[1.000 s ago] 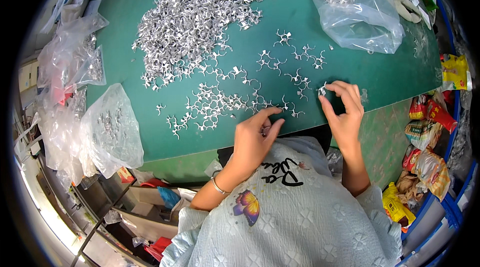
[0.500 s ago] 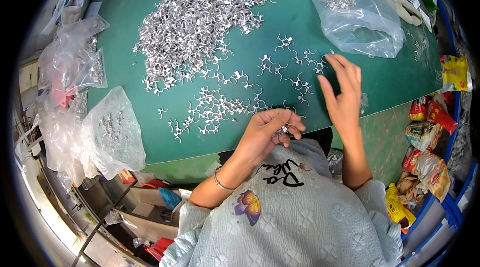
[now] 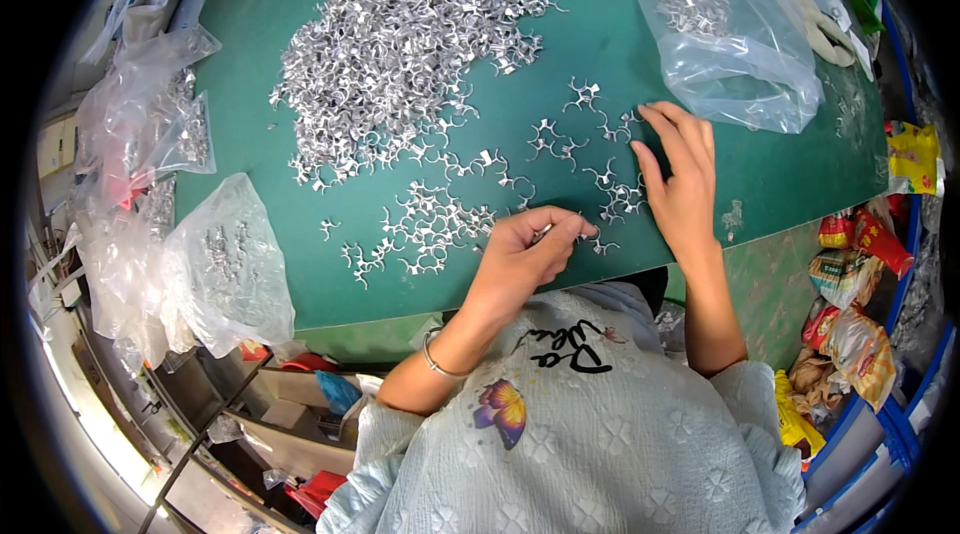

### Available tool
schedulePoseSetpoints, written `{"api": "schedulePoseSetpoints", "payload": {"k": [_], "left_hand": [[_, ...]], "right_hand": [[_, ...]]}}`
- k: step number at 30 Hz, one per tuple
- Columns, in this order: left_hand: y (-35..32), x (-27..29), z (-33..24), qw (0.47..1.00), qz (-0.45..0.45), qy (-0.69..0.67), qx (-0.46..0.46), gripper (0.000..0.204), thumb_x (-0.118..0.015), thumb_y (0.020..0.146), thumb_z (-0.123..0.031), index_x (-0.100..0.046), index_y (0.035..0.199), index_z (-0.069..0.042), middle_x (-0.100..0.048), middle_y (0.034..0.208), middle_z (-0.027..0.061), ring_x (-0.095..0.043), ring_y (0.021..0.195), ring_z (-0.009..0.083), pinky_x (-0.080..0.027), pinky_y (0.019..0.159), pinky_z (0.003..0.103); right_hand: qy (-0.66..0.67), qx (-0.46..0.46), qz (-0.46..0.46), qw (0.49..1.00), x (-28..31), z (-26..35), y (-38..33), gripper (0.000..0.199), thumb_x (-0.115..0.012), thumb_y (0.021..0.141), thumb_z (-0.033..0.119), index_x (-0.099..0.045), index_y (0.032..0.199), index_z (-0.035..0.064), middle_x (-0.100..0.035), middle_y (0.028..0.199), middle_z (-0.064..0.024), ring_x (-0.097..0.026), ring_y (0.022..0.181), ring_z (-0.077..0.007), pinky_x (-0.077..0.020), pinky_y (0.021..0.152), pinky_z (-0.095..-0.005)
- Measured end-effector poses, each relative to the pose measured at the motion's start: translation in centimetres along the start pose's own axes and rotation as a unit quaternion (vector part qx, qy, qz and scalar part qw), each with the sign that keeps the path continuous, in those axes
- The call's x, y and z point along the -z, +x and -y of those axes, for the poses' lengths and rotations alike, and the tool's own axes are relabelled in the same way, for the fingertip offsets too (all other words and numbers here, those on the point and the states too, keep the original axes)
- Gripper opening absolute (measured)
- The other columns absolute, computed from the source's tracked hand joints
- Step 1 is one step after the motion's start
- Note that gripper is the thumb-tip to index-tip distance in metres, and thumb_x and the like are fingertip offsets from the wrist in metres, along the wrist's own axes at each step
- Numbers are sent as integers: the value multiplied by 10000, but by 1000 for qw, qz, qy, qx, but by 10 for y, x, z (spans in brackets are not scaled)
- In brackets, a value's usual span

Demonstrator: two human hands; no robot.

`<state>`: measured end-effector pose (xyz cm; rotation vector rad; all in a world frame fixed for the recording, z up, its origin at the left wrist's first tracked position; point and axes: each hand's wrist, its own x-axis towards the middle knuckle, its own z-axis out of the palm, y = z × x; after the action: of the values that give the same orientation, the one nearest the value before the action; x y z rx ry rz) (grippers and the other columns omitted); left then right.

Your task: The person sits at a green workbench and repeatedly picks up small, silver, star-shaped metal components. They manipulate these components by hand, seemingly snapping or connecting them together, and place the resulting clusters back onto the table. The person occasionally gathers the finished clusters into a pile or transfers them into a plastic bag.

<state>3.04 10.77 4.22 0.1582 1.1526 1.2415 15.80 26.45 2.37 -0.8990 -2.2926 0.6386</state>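
So the left hand [image 3: 525,254] sits near the table's front edge, fingers curled in and pinching a small silver metal clip [image 3: 590,232] between thumb and fingertips; there's a thin bracelet [image 3: 433,364] on that wrist. The right hand [image 3: 678,179] is at about 2 o'clock from the left one, lying mostly flat and relaxed, fingers stretched out, with the fingertips touching one of the loose clips [image 3: 630,119] on the mat. It isn't gripping anything as far as I can see.

Between and around the two hands there's a scatter of single clips [image 3: 440,224] spread over the green mat [image 3: 780,184]. Up at 11 o'clock from the hands is the big heap of clips [image 3: 410,34], all jumbled together. At 1 o'clock from the right hand, just beside it, sits a clear plastic bag [image 3: 740,54] with more clips inside. Way over at 9 o'clock, at the mat's left edge, are more clear bags [image 3: 225,274], also holding metal parts. Snack packets [image 3: 850,264] are piled off at 3 o'clock, below the table.
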Motion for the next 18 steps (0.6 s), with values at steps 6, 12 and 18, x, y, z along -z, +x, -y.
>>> {"api": "schedulePoseSetpoints", "payload": {"k": [6,12,18], "left_hand": [[18,-4,-14,879,-106,407,-224,160,-692,854,-97,-664,994,-23,-444,567,-29,-401,500,60,-307,456,244],[62,-13,-32,724,-163,581,-335,218,-730,790,-134,-669,981,-46,-604,662,96,-551,511,248,-437,501,350],[74,-11,-34,714,-155,607,-314,204,-724,794,-160,-662,955,-51,-658,753,121,-639,622,289,-482,545,389]], "right_hand": [[-28,3,15,999,-4,-11,-7,138,-689,773,24,-656,907,28,-603,955,-84,-535,869,-281,-406,771,-366],[12,-20,-22,1000,-6,-2,-3,139,-698,766,32,-659,898,29,-596,943,-86,-535,874,-274,-397,750,-361],[-53,-12,24,998,-2,-7,-6,142,-701,758,28,-660,894,36,-593,968,-68,-523,889,-269,-388,761,-366]]}}
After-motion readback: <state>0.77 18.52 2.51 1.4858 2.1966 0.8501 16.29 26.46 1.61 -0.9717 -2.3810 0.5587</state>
